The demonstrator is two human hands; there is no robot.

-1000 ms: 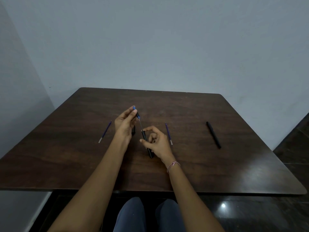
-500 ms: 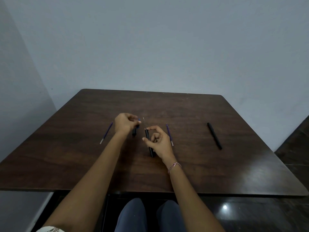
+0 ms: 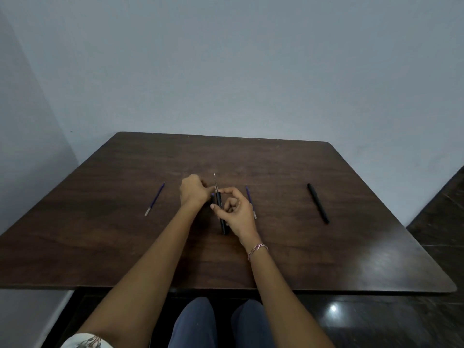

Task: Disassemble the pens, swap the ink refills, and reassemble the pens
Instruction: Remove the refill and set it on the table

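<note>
My right hand point(image 3: 234, 212) grips a black pen barrel point(image 3: 222, 218) just above the table, and a thin refill tip point(image 3: 215, 180) sticks out of the barrel's far end. My left hand point(image 3: 193, 194) is curled close against the barrel's top, fingertips at its end. It seems to pinch a small dark pen part point(image 3: 213, 197), mostly hidden by the fingers. One blue refill point(image 3: 155, 199) lies on the table to the left of my hands. A second blue refill point(image 3: 250, 200) lies just right of my right hand. A whole black pen point(image 3: 318, 203) lies further right.
The dark wooden table point(image 3: 276, 259) stands against a grey wall, with its left side near another wall. My knees show below the near table edge, and dark glossy floor lies to the right.
My left hand came down from holding the refill's blue end high above the barrel and now sits curled at the barrel's top. The refill has sunk into the barrel. My right hand stayed put.
</note>
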